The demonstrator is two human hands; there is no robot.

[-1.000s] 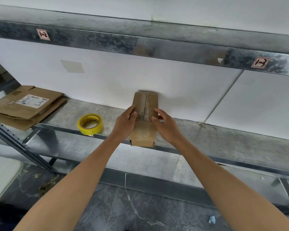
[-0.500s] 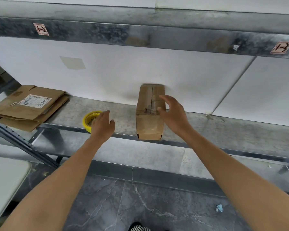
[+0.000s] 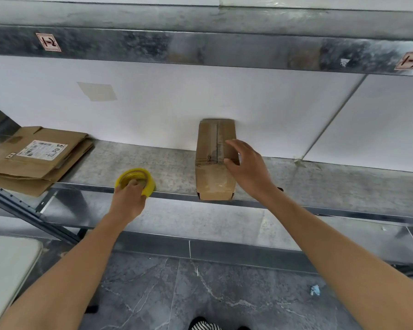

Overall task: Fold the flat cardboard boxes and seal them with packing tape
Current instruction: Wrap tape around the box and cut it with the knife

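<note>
**A:** Where is everything?

**B:** The folded box (image 3: 215,163) sits on the metal shelf (image 3: 172,167). Its far end is against the wall (image 3: 177,103) and its near end pokes a little past the shelf's front lip. The top flaps meet in a seam down the middle, and I see no fresh strip over it. The yellow tape roll (image 3: 138,177) lies to the left of it, right at the near edge.

**A:** And the hands?

**B:** The left hand (image 3: 129,198) has its fingers curled over the roll and is gripping it. The right hand (image 3: 246,167) is spread wide over the right side of the box top, holding nothing. I can't tell whether it is pressing down or just hovering.

**A:** What could go wrong?

**B:** The flaps, mostly. If the right hand isn't really pressing, they could spring up along the seam before any tape lands, and the strip would bridge a gap or wrinkle. The overhang is another risk, because pushing hard on the near end might tip the box off the lip.

**A:** And the roll?

**B:** It's at the very edge, so a loose grip could send it to the floor. Finding the free end one-handed may also be awkward, and the other hand might have to leave the box.

**A:** Anything else nearby?

**B:** The flat boxes (image 3: 34,160) are stacked at the far left, well apart from all this.
</note>
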